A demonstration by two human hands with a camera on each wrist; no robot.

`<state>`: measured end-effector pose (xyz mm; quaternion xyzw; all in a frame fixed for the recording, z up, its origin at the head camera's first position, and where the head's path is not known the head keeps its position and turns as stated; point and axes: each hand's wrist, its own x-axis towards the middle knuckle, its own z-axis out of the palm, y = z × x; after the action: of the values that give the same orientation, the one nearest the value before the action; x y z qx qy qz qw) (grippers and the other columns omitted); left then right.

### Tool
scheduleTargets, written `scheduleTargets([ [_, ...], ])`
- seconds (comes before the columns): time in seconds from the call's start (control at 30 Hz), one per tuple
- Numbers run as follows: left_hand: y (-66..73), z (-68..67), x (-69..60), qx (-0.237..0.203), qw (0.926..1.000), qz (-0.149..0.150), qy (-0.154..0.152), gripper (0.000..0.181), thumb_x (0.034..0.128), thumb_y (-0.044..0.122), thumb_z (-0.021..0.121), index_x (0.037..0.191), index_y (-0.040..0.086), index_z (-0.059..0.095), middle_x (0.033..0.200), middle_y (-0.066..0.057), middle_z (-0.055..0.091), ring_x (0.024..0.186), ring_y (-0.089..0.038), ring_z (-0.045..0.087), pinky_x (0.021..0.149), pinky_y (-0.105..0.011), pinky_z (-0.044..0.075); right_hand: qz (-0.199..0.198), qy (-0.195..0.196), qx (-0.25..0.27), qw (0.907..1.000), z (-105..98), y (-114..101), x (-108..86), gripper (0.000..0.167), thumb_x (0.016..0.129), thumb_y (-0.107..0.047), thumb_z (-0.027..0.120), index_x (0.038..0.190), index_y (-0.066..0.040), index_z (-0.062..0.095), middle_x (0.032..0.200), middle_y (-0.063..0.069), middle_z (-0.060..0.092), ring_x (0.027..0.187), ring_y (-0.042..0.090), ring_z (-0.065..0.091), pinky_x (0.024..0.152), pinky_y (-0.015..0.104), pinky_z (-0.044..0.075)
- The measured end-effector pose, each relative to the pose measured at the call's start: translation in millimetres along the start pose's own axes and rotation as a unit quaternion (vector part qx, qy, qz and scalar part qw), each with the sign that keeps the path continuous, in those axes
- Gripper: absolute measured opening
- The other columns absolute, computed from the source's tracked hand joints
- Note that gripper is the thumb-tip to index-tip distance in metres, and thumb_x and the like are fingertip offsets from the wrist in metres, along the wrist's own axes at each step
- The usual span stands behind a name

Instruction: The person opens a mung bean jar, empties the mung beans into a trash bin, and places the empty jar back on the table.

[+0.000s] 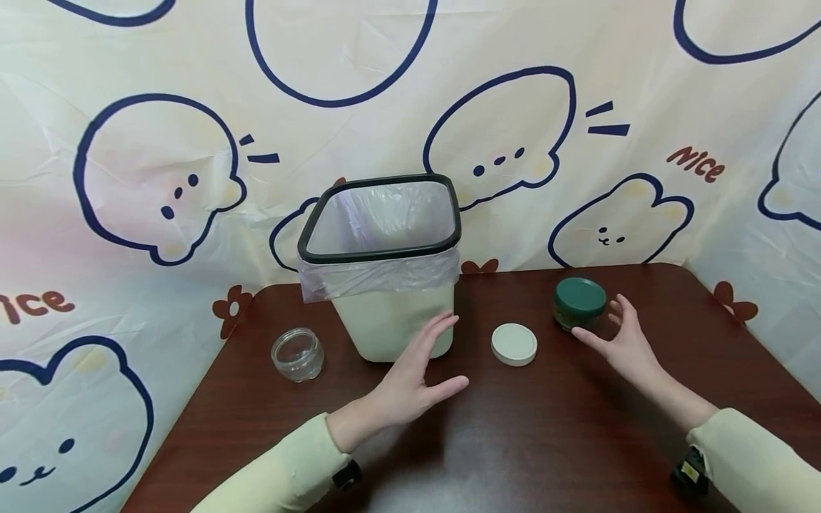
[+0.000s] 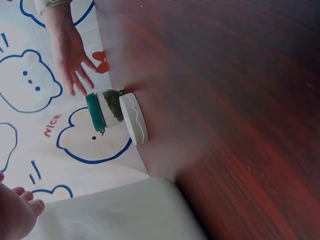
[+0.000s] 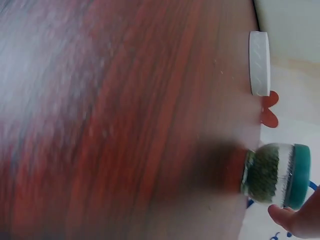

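A clear jar (image 3: 264, 172) with a green lid (image 1: 580, 296) stands at the table's right side, part filled with dark green bits. My right hand (image 1: 625, 345) is beside it, thumb and fingers spread around its near right side; whether they touch it I cannot tell. My left hand (image 1: 410, 377) hovers over the table in front of the bin, fingers extended and holding nothing. Between the bin and the jar lies a round white lid (image 1: 514, 344), flat on the table. To the left sits a small clear glass jar (image 1: 298, 354), its mouth uncovered.
A pale bin (image 1: 391, 320) with a black rim and a clear plastic liner stands at the table's back. The brown wooden table (image 1: 513, 442) meets a cloth backdrop (image 1: 359, 142) printed with cartoon bears. A dark band with a device (image 1: 691, 470) is strapped at the right wrist.
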<state>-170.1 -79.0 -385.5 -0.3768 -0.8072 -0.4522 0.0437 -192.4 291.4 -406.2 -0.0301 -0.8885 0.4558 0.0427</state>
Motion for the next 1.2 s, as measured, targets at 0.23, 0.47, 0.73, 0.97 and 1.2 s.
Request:
scheduleTargets([
  [0.23, -1.0, 5.7, 4.6, -0.017, 0.9997, -0.015, -0.004, 0.075, 0.0905, 0.033, 0.069, 0.152, 0.027, 0.025, 0.157, 0.010, 0.018, 0.142, -0.010, 0.020, 0.111, -0.046, 0.025, 0.049, 0.000, 0.035, 0.9982, 12, 3, 6.9, 0.108, 0.091, -0.039, 0.067, 0.150, 0.003, -0.013, 0.150, 0.039, 0.008, 0.138, 0.052, 0.017, 0.102, 0.068, 0.023],
  [0.47, -0.5, 11.6, 8.4, -0.031, 0.9993, -0.021, -0.004, 0.075, 0.0906, 0.032, 0.069, 0.151, 0.028, 0.025, 0.157, 0.011, 0.018, 0.143, -0.009, 0.019, 0.112, -0.045, 0.024, 0.071, 0.028, 0.062, 0.9952, 21, 7, 18.7, 0.106, 0.090, -0.038, 0.068, 0.150, 0.005, -0.008, 0.152, 0.037, 0.006, 0.140, 0.049, 0.015, 0.107, 0.063, 0.019],
  [0.73, 2.1, 15.3, 14.0, -0.045, 0.9984, -0.033, -0.012, 0.074, 0.0917, 0.035, 0.067, 0.152, 0.031, 0.023, 0.157, 0.011, 0.017, 0.143, -0.009, 0.017, 0.112, -0.046, 0.023, 0.097, 0.055, 0.069, 0.9914, 28, 12, 30.1, 0.107, 0.088, -0.037, 0.071, 0.150, 0.002, -0.005, 0.153, 0.034, 0.009, 0.140, 0.045, 0.017, 0.109, 0.060, 0.018],
  [0.97, 3.8, 17.2, 23.1, -0.046, 0.9981, -0.034, -0.021, 0.076, 0.0917, 0.036, 0.066, 0.153, 0.030, 0.022, 0.157, 0.010, 0.017, 0.143, -0.009, 0.016, 0.112, -0.045, 0.023, 0.107, 0.070, 0.070, 0.9893, 32, 13, 35.9, 0.103, 0.088, -0.032, 0.072, 0.150, 0.003, -0.003, 0.151, 0.034, 0.013, 0.138, 0.046, 0.020, 0.109, 0.059, 0.019],
  [1.2, 4.4, 20.9, 34.5, -0.033, 0.9993, -0.016, -0.014, 0.077, 0.0912, 0.034, 0.067, 0.153, 0.024, 0.022, 0.157, 0.006, 0.021, 0.143, -0.011, 0.019, 0.113, -0.044, 0.022, 0.115, 0.082, 0.076, 0.9871, 35, 14, 43.2, 0.102, 0.087, -0.031, 0.072, 0.150, 0.002, -0.002, 0.151, 0.033, 0.015, 0.137, 0.046, 0.022, 0.109, 0.060, 0.019],
])
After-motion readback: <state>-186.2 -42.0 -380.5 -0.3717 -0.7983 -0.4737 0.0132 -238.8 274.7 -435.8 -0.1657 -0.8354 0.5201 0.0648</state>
